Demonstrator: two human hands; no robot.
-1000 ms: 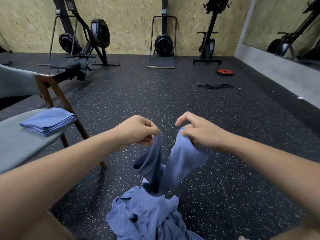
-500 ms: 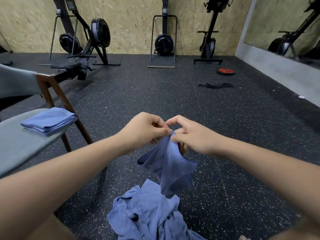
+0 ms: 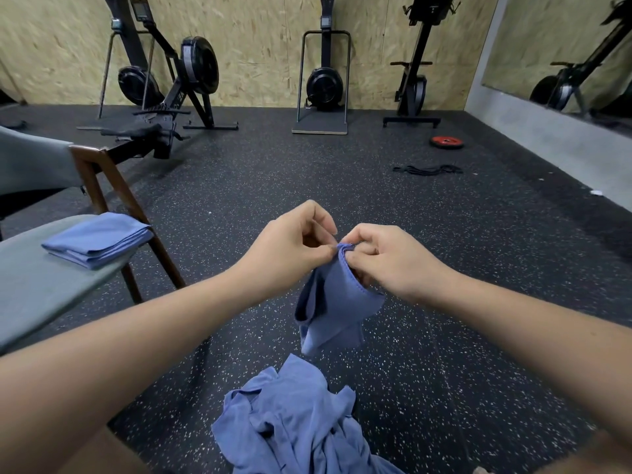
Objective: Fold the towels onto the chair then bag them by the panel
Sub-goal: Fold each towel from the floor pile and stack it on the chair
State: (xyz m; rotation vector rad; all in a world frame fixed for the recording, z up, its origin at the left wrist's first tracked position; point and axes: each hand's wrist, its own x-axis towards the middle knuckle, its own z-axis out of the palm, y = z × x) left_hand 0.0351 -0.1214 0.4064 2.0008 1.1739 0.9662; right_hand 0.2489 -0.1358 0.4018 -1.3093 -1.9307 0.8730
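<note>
One head-worn wide-angle camera faces forward and down across the speckled black rubber floor (image 3: pixel 239 200) toward the pale chipboard wall (image 3: pixel 256 46), with the left hand (image 3: pixel 290 248) and right hand (image 3: pixel 386 261) close in front

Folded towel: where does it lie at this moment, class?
In the head view the folded towel lies at the left, on the grey seat of the chair, well left of the left hand.

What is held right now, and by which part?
A blue towel, pinched at its gathered top edge by the left hand and right hand together; the rest hangs below.
</note>
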